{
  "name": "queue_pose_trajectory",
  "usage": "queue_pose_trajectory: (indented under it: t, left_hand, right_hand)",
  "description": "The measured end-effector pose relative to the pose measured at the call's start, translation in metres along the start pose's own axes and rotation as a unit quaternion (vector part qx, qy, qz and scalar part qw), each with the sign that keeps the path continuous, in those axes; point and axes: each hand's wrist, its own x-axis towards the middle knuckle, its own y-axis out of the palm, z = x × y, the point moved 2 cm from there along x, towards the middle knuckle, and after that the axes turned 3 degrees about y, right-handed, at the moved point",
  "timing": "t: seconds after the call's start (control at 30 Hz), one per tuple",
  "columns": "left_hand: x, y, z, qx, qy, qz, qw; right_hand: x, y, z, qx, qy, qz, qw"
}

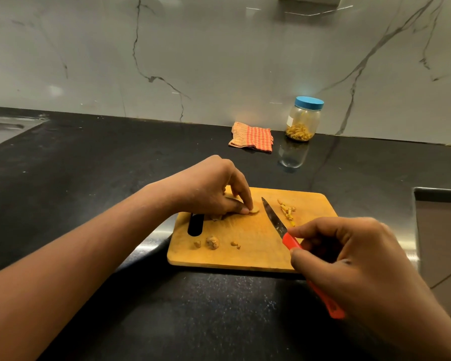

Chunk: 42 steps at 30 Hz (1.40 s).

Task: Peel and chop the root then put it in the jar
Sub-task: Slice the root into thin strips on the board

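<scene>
A root piece (254, 210) is pinched against the cutting board (245, 256) by the fingers (241, 194) of the left hand (208, 188). A knife (274, 217) is gripped at its red handle by the right hand (354, 259), with the blade pointed toward the root. Cut strips (287, 212) and scraps (212, 242) are scattered on the board. On the black tabletop (115, 165), against a marble wall (219, 61), the lidded jar (303, 121) is stood near a checked cloth (253, 136). The root is partly hidden by the fingers.

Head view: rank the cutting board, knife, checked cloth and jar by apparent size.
1. cutting board, clearly largest.
2. knife, long but thin, partly covered by the right hand.
3. checked cloth and jar look about alike; both sit farther back, so no ranking between them.
</scene>
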Motion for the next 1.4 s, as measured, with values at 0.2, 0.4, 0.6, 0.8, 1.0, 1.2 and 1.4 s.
queue_pose_trajectory:
  t: [0.2, 0.4, 0.6, 0.8, 1.0, 1.2, 1.4]
  left_hand:
    - [0.002, 0.004, 0.002, -0.017, 0.009, -0.022, 1.0]
    - [0.003, 0.002, 0.003, -0.015, 0.015, 0.0, 1.0]
    - [0.001, -0.001, 0.004, 0.001, 0.025, 0.027, 0.999]
    - [0.001, -0.002, 0.004, 0.032, 0.039, 0.031, 0.998]
    - [0.0, -0.003, 0.005, 0.041, 0.046, 0.023, 0.998]
    - [0.0, -0.004, 0.004, 0.052, 0.051, 0.022, 0.997]
    - [0.001, -0.004, 0.002, 0.088, 0.052, 0.023, 0.994]
  right_hand:
    - [0.011, 0.007, -0.002, -0.034, 0.001, 0.004, 0.999]
    - [0.012, 0.006, 0.0, -0.047, -0.007, 0.009, 0.999]
    - [0.013, 0.006, 0.003, -0.062, -0.022, 0.026, 0.998]
    - [0.014, 0.007, 0.005, -0.082, -0.033, 0.021, 0.996]
    - [0.017, 0.012, 0.01, -0.13, -0.051, 0.016, 0.99]
    - [0.026, 0.018, 0.016, -0.167, -0.049, 0.018, 0.985]
    - [0.014, 0.016, 0.014, -0.166, -0.058, 0.03, 0.984]
